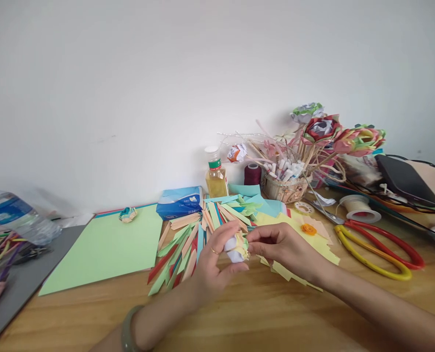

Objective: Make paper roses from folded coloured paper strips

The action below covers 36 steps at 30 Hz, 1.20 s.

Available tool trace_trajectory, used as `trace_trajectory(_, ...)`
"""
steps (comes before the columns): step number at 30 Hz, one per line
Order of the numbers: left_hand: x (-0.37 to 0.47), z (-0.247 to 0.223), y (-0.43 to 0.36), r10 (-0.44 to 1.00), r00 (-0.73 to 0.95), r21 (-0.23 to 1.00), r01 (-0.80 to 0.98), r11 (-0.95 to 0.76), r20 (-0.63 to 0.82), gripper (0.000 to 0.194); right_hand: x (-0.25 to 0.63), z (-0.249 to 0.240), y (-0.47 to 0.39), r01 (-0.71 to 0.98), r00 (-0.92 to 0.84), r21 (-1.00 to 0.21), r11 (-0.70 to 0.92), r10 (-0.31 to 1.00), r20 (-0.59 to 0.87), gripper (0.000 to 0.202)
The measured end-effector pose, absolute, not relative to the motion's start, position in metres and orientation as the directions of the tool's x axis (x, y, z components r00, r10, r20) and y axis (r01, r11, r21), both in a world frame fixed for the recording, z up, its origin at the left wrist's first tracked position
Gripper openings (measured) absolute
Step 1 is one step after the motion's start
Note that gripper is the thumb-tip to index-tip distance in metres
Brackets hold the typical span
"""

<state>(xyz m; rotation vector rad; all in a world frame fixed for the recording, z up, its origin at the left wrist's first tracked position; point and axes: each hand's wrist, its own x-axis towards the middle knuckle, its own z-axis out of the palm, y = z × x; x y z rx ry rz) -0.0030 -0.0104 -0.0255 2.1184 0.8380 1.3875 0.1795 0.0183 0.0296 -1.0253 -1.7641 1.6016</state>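
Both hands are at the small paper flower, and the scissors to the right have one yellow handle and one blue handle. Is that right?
Not quite: the head view shows the scissors with one yellow handle and one red handle, not blue. The left hand and right hand are indeed at the paper flower.

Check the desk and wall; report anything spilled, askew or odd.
I see no spill. The paper strips look untidy, splayed over one another in several directions beside the flat green sheet. The white wall also bears small dark marks.

Water btl (15,215): cut @ L edge | ppr flower (235,249): pt hid by fingers (222,238)
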Motion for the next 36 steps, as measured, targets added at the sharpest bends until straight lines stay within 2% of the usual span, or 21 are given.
trace_trajectory(6,-0.002,-0.022,-0.010,0.676,0.307,0.630,0.248,-0.736,0.670,0.056,0.181,0.030,0.020,0.216,-0.593,-0.974,0.069,0.802,-0.074,0.030)
trace_trajectory(13,-0.004,-0.023,-0.012,0.766,0.289,0.736,0.228,-0.637,0.574,0.057,0.183,0.035,0.022,0.275,-0.624,-0.960,0.052,0.769,-0.137,0.028)
trace_trajectory(18,-0.005,-0.024,-0.013,0.824,0.262,0.804,0.209,-0.557,0.503,0.053,0.182,0.035,0.023,0.297,-0.575,-0.955,0.007,0.800,-0.173,0.027)
trace_trajectory(29,-0.002,-0.020,-0.011,0.703,0.306,0.667,0.229,-0.709,0.642,0.046,0.177,0.027,0.022,0.217,-0.523,-0.973,-0.078,0.833,-0.183,0.022)
trace_trajectory(36,-0.001,-0.019,-0.011,0.696,0.325,0.661,0.230,-0.714,0.640,0.047,0.176,0.024,0.021,0.221,-0.502,-0.968,-0.117,0.838,-0.216,0.019)
